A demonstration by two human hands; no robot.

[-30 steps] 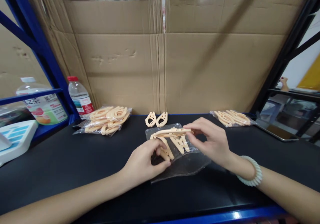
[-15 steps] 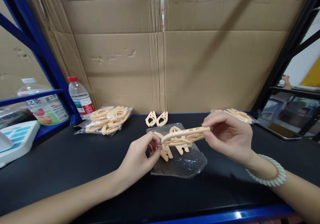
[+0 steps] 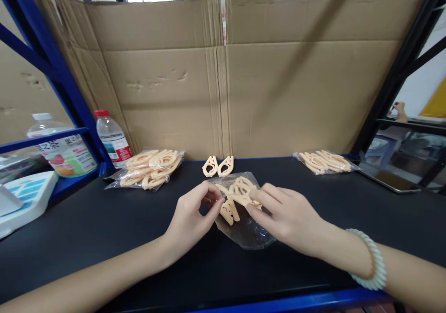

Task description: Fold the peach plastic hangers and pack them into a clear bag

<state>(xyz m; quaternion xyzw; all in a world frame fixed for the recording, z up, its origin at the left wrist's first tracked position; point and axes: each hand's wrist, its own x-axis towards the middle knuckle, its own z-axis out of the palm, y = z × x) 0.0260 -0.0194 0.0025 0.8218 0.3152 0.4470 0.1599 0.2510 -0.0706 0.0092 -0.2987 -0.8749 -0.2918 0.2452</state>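
Note:
On the black tabletop in front of me lies a clear plastic bag with beige folding hangers on or in it. My left hand is closed in a pinch at the bag's left edge, beside one folded hanger. My right hand has its fingers closed on another folded hanger, low over the bag. Whether this hanger is inside the bag or on top of it I cannot tell, and its near end is hidden by my fingers.
Two folded hangers stand against the cardboard wall. Bagged hangers lie in a pile at left and in a flat pack at right. A red-capped bottle and a dark tray-like object flank the table.
My right hand has moved left and down, bringing the hanger it held up onto the bag. The pack at right is now uncovered. My left hand stays nearly in place.

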